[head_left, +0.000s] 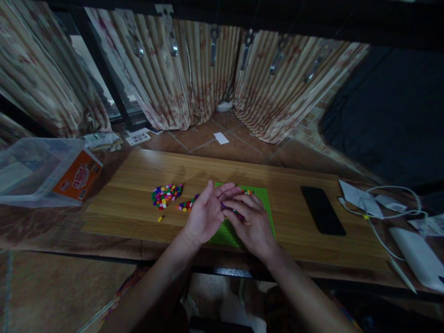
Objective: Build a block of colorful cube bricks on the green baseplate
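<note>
Green plastic, studded, forms a baseplate (265, 203) lying flat near the middle of a wooden board (138, 175), and much of it is hidden under two hands. At the far left a clear plastic tub (31, 162) is cut off by the frame edge, with an orange packet (78, 178) seen through its wall; the print on it cannot be read. On the board, left of the baseplate, a heap of small coloured bricks (165, 194) is seen, with a smaller cluster (187, 204) just beside the plate and a single yellow brick (160, 218) lying apart nearer the front edge. The left hand (207, 213) is held palm up with the fingers loosely spread, resting over the plate's left edge. The right hand (250, 223) is laid palm down on the plate, its fingers curled toward the left palm; something small and dark purple is glimpsed between the two hands, but whether it is pinched cannot be told in the dim light. A few coloured bricks (247, 191) are fixed at the plate's far edge, partly covered by fingertips. Further right a black phone (322, 209) lies face up, then crumpled paper (357, 196), a white cable (388, 217) and a white device (418, 256) cut off at the frame.
</note>
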{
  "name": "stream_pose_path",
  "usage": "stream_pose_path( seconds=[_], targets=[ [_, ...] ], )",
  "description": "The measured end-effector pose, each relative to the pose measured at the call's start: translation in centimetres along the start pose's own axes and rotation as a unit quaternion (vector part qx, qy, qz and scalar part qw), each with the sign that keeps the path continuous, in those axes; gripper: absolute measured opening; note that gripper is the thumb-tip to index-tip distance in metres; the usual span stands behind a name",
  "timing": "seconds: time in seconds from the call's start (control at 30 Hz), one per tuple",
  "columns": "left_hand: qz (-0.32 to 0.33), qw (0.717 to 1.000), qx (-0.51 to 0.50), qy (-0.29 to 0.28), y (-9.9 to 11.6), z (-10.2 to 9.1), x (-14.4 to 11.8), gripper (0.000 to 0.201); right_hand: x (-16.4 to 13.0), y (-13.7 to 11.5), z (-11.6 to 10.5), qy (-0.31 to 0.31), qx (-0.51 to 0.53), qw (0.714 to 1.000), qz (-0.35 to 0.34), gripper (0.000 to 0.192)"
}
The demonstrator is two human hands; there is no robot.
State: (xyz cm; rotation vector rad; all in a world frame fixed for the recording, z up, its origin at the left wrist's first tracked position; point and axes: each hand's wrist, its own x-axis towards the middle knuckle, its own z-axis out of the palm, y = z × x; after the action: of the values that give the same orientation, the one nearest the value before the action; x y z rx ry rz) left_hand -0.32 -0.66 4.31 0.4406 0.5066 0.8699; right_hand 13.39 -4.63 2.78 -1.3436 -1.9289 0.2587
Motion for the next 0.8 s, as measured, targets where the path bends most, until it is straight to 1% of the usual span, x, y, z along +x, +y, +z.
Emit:
stream_pose_path(
  seconds=[0.17, 0.3, 0.4, 0.6, 0.7, 0.8],
  targets=[
    [0.031, 0.999, 0.036, -0.025, -0.8, 0.1, -0.1, 0.05, 0.1, 0.4, 0.1, -0.002, -0.029, 1.0, 0.007, 0.012],
    [0.049, 0.995, 0.061, -0.056, -1.5, -0.1, 0.0, 0.048, 0.1, 0.0, -0.4, 0.001, -0.001, 1.0, 0.015, 0.011],
    [0.058, 0.992, 0.082, -0.074, -1.6, -0.3, -0.1, 0.05, 0.1, -0.1, -0.6, -0.004, 0.012, 1.0, 0.006, 0.012],
    [0.066, 0.986, 0.118, -0.098, -1.5, -0.2, -0.4, 0.055, -0.2, 0.1, -0.7, -0.009, -0.006, 1.0, -0.006, 0.014],
    [0.066, 0.985, 0.125, -0.095, -1.5, -0.1, -0.5, 0.055, -0.3, 0.0, -0.9, -0.015, 0.002, 1.0, 0.012, 0.015],
    [0.054, 0.987, 0.127, -0.086, -1.1, -0.2, -0.7, 0.052, -0.5, 0.5, -1.6, -0.027, 0.019, 0.998, 0.056, 0.015]
  ],
)
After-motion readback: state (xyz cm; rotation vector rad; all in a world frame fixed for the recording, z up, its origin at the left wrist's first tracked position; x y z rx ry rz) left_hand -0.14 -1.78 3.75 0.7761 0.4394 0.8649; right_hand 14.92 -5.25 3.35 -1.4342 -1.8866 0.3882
